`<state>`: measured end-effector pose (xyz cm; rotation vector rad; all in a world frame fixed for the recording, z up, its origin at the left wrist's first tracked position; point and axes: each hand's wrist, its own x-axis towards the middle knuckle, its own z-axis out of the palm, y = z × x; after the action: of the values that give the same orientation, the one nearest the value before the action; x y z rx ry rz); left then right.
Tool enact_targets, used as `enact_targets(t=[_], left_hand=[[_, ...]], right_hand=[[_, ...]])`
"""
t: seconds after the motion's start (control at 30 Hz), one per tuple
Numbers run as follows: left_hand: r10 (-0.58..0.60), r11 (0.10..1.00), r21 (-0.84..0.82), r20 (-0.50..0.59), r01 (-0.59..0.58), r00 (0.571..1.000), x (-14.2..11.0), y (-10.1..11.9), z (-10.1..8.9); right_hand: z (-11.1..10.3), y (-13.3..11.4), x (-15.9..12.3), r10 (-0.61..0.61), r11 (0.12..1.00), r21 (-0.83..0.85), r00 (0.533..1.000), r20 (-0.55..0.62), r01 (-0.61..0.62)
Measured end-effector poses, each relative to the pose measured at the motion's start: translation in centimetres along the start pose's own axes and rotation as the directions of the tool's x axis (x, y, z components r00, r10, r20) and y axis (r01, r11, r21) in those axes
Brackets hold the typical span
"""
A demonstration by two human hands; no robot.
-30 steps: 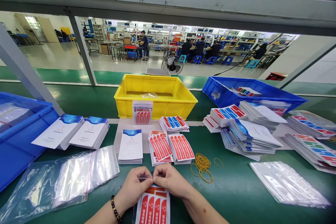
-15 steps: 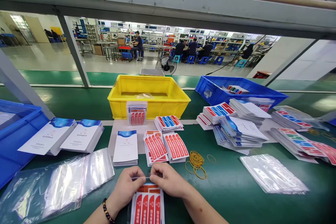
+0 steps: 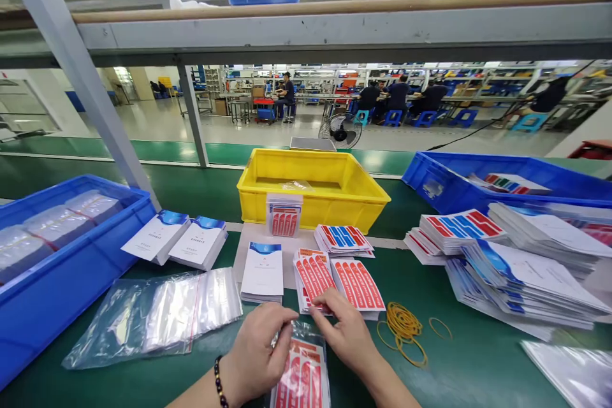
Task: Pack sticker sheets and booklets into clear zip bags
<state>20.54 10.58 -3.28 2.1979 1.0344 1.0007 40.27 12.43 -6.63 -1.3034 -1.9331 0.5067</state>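
A clear plastic bag [image 3: 313,335] holding red-and-white sticker sheets [image 3: 300,377] lies on the green bench close to me. My left hand [image 3: 262,347] is closed at its upper left edge, thumb and forefinger curled together. On the other side is my right hand [image 3: 348,335], its thumb and forefinger stretched out and slightly apart over the bag's top edge. Just beyond the fingertips sit a stack of red sticker sheets [image 3: 313,277] and a second red stack [image 3: 358,285]. Left of them is a pile of white booklets [image 3: 262,271] with blue tops.
A yellow bin [image 3: 310,204] stands behind, a filled bag [image 3: 284,217] leaning on it. Blue bins [image 3: 95,248] flank the bench. Empty bags [image 3: 191,306] lie left, rubber bands [image 3: 402,325] right, near booklet stacks [image 3: 526,280]. Several people [image 3: 396,95] sit far off.
The view has swung left and up, so things sit further right. My hands have moved apart; the right fingers, pinched at the bag's top before, are now stretched out.
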Motion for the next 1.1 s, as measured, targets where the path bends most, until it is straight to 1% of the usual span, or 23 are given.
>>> enact_targets(t=[0.07,0.13,0.17,0.2,0.23,0.3,0.33,0.37,0.4,0.47,0.53,0.63,0.7,0.77,0.83,0.87,0.9,0.93,0.97,1.0,1.03,1.07,1.1], left_hand=[[-0.100,0.990,0.107,0.091,0.090,0.991,0.0,0.2,-1.7],[-0.249,0.950,0.214,0.079,0.228,0.965,0.0,-0.6,-3.7],[-0.343,0.906,0.278,0.042,0.318,0.939,0.0,-1.4,-4.7],[-0.435,0.845,0.348,0.007,0.406,0.900,-0.2,-2.3,-5.6],[-0.532,0.763,0.425,-0.015,0.487,0.847,-0.4,-3.3,-6.5],[-0.672,0.620,0.520,-0.034,0.587,0.740,-1.0,-5.3,-7.8],[-0.715,0.587,0.528,-0.019,0.614,0.699,-1.4,-6.2,-8.2],[-0.736,0.572,0.528,-0.007,0.628,0.677,-1.7,-6.9,-8.5],[-0.744,0.571,0.523,0.004,0.633,0.668,-2.0,-7.4,-8.7],[-0.739,0.586,0.509,0.016,0.630,0.674,-2.4,-7.9,-9.0],[-0.727,0.601,0.498,0.015,0.625,0.687,-2.5,-7.8,-9.3],[-0.700,0.634,0.472,0.011,0.613,0.714,-2.2,-6.6,-9.7],[-0.666,0.691,0.407,0.034,0.598,0.745,-2.0,-5.2,-9.3],[-0.613,0.773,0.278,0.093,0.571,0.784,-1.9,-3.6,-8.2],[-0.554,0.829,0.212,0.190,0.517,0.811,-1.7,-2.2,-6.2],[-0.519,0.852,0.216,0.219,0.477,0.826,-1.6,-1.6,-5.1],[-0.485,0.870,0.235,0.238,0.434,0.842,-1.4,-1.1,-4.0],[-0.460,0.880,0.253,0.238,0.402,0.856,-1.3,-0.8,-2.9],[-0.439,0.889,0.257,0.241,0.380,0.865,-1.0,-0.6,-1.9],[-0.426,0.898,0.234,0.249,0.373,0.870,-0.7,-0.5,-1.0],[-0.424,0.904,0.184,0.265,0.386,0.866,-0.3,-0.5,-0.3],[-0.425,0.905,0.111,0.276,0.411,0.862,0.1,-0.6,0.3],[-0.433,0.894,0.015,0.284,0.447,0.856,0.5,-0.8,0.9]], right_hand=[[0.1,0.3,-0.1,0.007,1.000,0.007,0.999,-0.045,-0.007],[0.2,0.3,-0.1,0.006,1.000,0.012,0.998,-0.061,-0.005],[0.2,0.3,-0.2,0.001,1.000,0.015,0.998,-0.062,0.000],[0.2,0.2,-0.2,-0.006,1.000,0.018,0.998,-0.058,0.008],[0.2,0.1,-0.2,-0.014,1.000,0.022,0.999,-0.051,0.015],[0.4,-0.1,-0.1,-0.025,0.999,0.027,0.999,-0.037,0.026],[0.5,-0.2,-0.1,-0.029,0.999,0.026,0.999,-0.030,0.029],[0.6,-0.3,-0.2,-0.032,0.999,0.024,0.999,-0.022,0.032],[0.7,-0.3,-0.2,-0.034,0.999,0.021,0.999,-0.013,0.035],[0.9,-0.3,-0.2,-0.039,0.999,0.024,0.999,0.007,0.039],[1.0,-0.4,-0.2,-0.040,0.998,0.042,0.999,0.028,0.039],[1.4,-0.9,-0.2,-0.027,0.994,0.104,0.997,0.067,0.019],[1.8,-1.3,-0.3,-0.028,0.979,0.206,0.992,0.120,0.002],[2.6,-1.7,-0.5,-0.019,0.923,0.378,0.977,0.212,-0.064],[3.4,-2.0,-0.8,0.021,0.818,0.537,0.944,0.328,-0.205],[3.8,-2.0,-1.0,0.054,0.773,0.571,0.925,0.375,-0.277],[4.0,-1.9,-1.2,0.093,0.754,0.569,0.910,0.403,-0.329],[4.2,-1.8,-1.4,0.132,0.770,0.534,0.906,0.403,-0.349],[4.3,-1.6,-1.5,0.157,0.815,0.475,0.916,0.370,-0.331],[4.3,-1.3,-1.6,0.157,0.875,0.396,0.938,0.310,-0.277],[4.2,-1.0,-1.6,0.122,0.931,0.309,0.964,0.238,-0.194],[4.1,-0.7,-1.7,0.053,0.971,0.220,0.985,0.166,-0.089],[4.0,-0.4,-1.7,-0.034,0.991,0.134,0.994,0.107,0.019]])
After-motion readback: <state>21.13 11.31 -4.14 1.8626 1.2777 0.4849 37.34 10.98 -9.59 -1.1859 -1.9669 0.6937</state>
